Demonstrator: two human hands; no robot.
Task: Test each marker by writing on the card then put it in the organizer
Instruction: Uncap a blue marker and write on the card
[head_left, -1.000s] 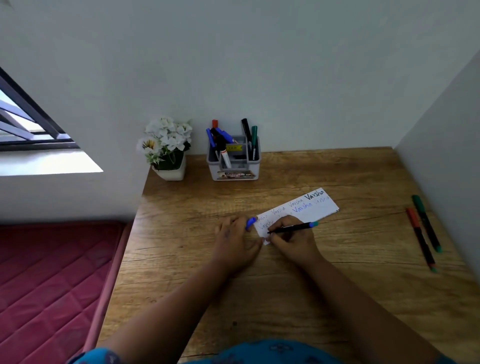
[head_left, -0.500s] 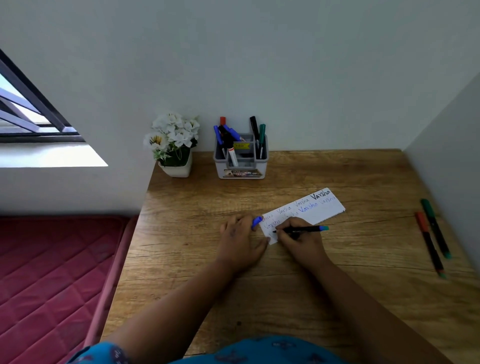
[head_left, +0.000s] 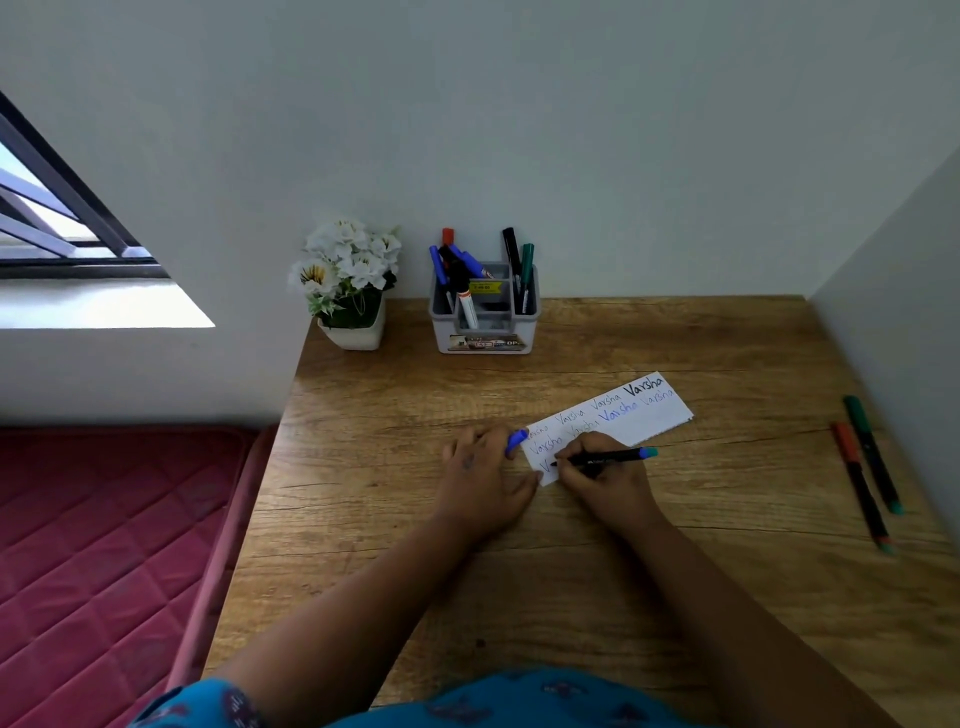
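Observation:
A white card lies slanted on the wooden desk, with handwritten words in black and blue across it. My right hand grips a thin black marker with a blue end, its tip touching the card's lower left corner. My left hand presses on the card's left end and holds a blue cap between its fingers. A grey organizer stands at the desk's back edge with several markers upright in it. A red marker and a green marker lie side by side at the right.
A white pot of white flowers stands left of the organizer. Walls close the desk at the back and right. A red quilted mattress lies below the desk's left edge, under a window.
My right hand has shifted slightly along the card's lower left while writing. The head camera has moved, so the whole scene sits a little differently in view. The left hand stays on the card.

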